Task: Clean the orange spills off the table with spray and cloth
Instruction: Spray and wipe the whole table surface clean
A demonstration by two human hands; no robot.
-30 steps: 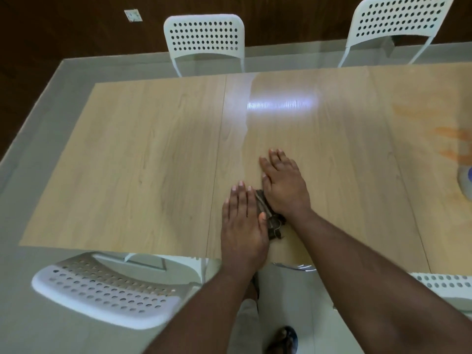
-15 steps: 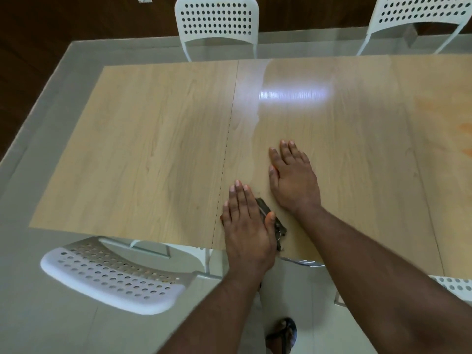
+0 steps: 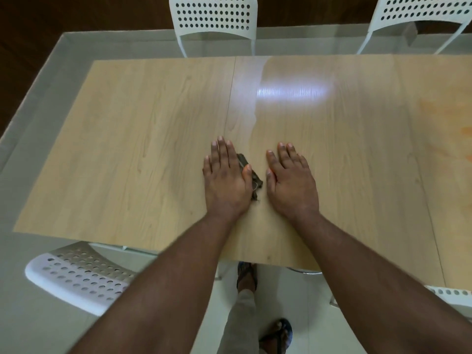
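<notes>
— What lies at lower left and centre?
— A white perforated plastic chair (image 3: 76, 277) sits lower left, by the pale wood-grain table (image 3: 140, 149). At centre your left hand (image 3: 226, 180) lies flat, fingers straight, pressing a dark, crumpled, frayed cloth (image 3: 251, 175) that peeks out beside your thumb.

— And to the right?
— Your right hand (image 3: 291, 182) rests flat and released on bare wood, just beside the cloth. Faint orange spills (image 3: 449, 123) smear the right edge of the frame. Two more perforated chairs (image 3: 214, 19) stand at the top.
</notes>
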